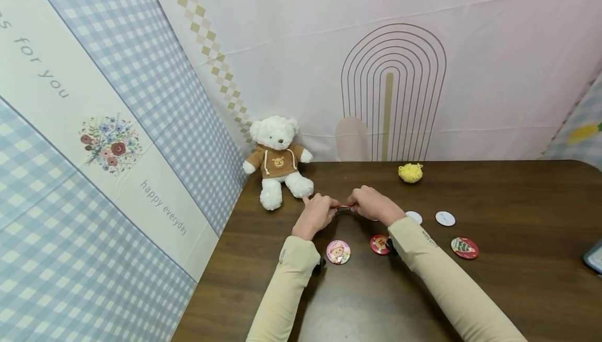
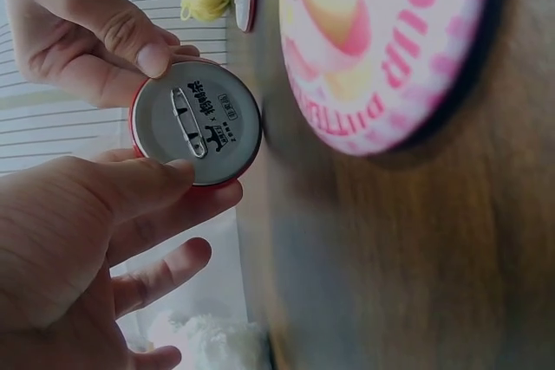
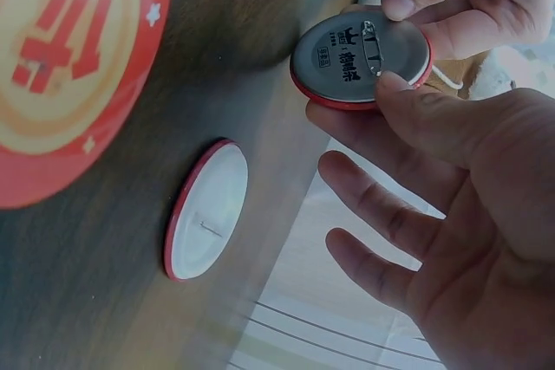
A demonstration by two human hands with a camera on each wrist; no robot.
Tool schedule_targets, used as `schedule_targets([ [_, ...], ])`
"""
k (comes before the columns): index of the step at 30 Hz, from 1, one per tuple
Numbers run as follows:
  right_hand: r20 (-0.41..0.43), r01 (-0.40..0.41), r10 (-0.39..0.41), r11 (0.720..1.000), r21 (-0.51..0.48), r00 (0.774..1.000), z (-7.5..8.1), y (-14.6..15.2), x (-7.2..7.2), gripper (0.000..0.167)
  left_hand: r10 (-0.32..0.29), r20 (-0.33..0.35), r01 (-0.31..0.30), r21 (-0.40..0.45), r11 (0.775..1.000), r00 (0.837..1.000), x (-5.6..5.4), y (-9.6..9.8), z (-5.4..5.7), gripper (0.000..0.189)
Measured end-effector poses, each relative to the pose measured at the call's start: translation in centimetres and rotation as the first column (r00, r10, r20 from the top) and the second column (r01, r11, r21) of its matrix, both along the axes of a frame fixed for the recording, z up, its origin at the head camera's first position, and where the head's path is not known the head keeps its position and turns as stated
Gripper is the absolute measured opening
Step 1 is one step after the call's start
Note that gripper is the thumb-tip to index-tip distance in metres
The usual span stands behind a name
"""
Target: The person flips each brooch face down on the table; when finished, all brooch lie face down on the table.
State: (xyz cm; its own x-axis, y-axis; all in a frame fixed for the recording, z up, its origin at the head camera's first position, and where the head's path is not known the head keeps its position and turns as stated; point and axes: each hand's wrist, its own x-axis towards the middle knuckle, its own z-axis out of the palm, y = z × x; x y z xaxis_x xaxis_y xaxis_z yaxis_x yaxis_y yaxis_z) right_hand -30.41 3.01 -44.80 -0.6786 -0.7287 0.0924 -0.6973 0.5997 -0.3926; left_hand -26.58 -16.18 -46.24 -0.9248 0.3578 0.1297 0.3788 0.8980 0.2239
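Note:
Both hands hold one round pin badge (image 2: 199,123) between them, its grey back with the safety pin turned toward the wrist cameras and a red rim showing. My left hand (image 1: 317,214) pinches one side with thumb and forefinger, its other fingers spread. From the opposite side my right hand (image 1: 373,205) pinches the badge too, thumb on the back. On the table before the hands lie a pink badge (image 1: 338,252) with a cartoon face and a red badge (image 1: 379,244), both face up. A face-down badge (image 3: 208,214) with a pin lies near the right hand.
A white teddy bear (image 1: 277,138) in a brown hoodie sits beyond the left hand. At the back is a yellow fuzzy ball (image 1: 411,173). Rightward lie a face-down badge (image 1: 444,218) and a Christmas tree badge (image 1: 465,248). A blue-edged object (image 1: 593,255) stands at the far right.

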Motion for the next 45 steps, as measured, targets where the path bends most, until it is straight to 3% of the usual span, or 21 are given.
schedule_targets([
  [8,-0.038,0.004,-0.005,1.000,-0.019,0.999,-0.4,-0.1,-0.2,0.022,0.014,-0.003,-0.014,0.003,1.000,1.000,-0.4,0.3,-0.2,0.014],
  [25,-0.024,0.170,-0.170,0.985,-0.009,0.985,-0.4,-1.4,1.0,0.027,0.002,0.000,-0.002,0.010,1.000,1.000,-0.4,0.5,-0.3,0.020],
  [34,-0.022,0.241,-0.240,0.970,0.046,0.971,-0.5,-2.1,1.3,0.016,0.017,0.005,-0.017,-0.019,1.000,1.000,-0.1,0.5,-0.3,0.020],
  [45,-0.045,0.300,-0.298,0.951,0.072,0.954,-0.7,-2.9,1.2,0.014,0.059,0.025,-0.057,-0.084,0.995,0.998,0.1,0.4,-0.4,0.039],
])
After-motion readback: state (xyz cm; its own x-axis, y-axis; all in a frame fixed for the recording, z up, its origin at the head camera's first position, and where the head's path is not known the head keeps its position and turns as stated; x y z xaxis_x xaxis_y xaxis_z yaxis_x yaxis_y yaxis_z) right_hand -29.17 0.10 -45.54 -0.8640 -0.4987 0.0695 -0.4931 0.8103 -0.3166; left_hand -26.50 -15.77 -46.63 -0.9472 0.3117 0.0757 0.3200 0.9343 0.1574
